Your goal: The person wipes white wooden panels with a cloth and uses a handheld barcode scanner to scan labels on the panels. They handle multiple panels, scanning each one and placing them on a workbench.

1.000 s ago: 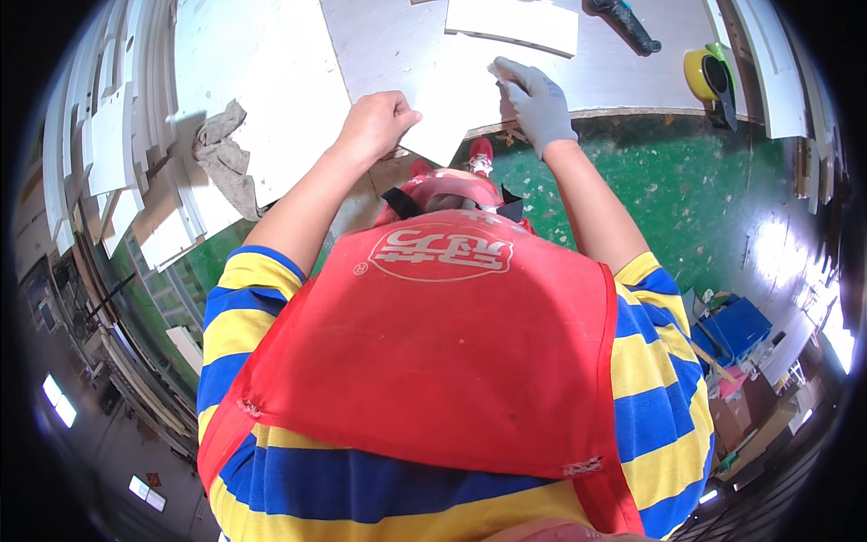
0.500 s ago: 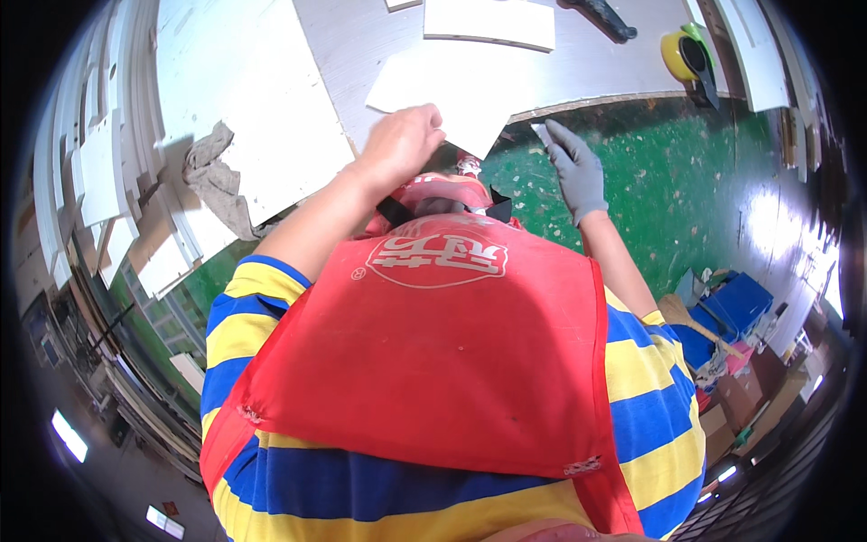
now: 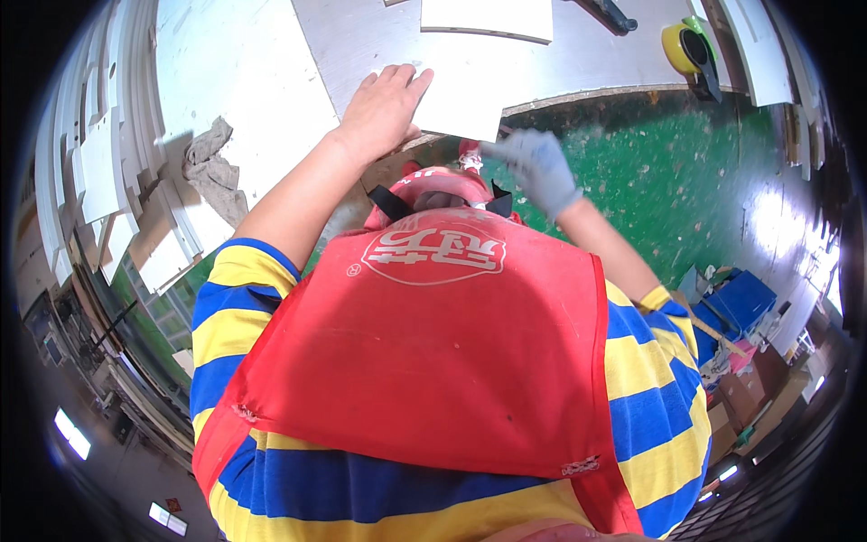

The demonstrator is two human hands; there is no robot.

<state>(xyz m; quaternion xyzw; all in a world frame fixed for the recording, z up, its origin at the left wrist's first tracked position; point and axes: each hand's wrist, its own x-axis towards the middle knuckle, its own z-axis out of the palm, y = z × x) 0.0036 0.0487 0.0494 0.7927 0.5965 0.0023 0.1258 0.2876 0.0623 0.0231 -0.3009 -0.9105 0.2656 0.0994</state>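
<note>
A white panel (image 3: 465,95) lies on the light worktop, its near corner reaching past the front edge. My left hand (image 3: 386,113), bare, rests on the panel's left part with fingers spread and stretched out. My right hand (image 3: 535,170) wears a pale grey glove and is smeared by motion beside the panel's near right corner. Its fingers are bent toward that edge around something I cannot make out. Whether it touches the panel is unclear.
Another white board (image 3: 488,18) lies farther back. A black-handled tool (image 3: 614,16) and a yellow tape roll on a dispenser (image 3: 679,50) are at the right. A grey rag (image 3: 212,172) hangs at the left. Stacked panels (image 3: 104,176) line the left side; a blue bin (image 3: 739,303) stands on the green floor.
The panel has turned to lie squarer to the worktop's edge. My left hand has moved forward and spread its fingers on it. My right hand has swung left toward the panel's corner.
</note>
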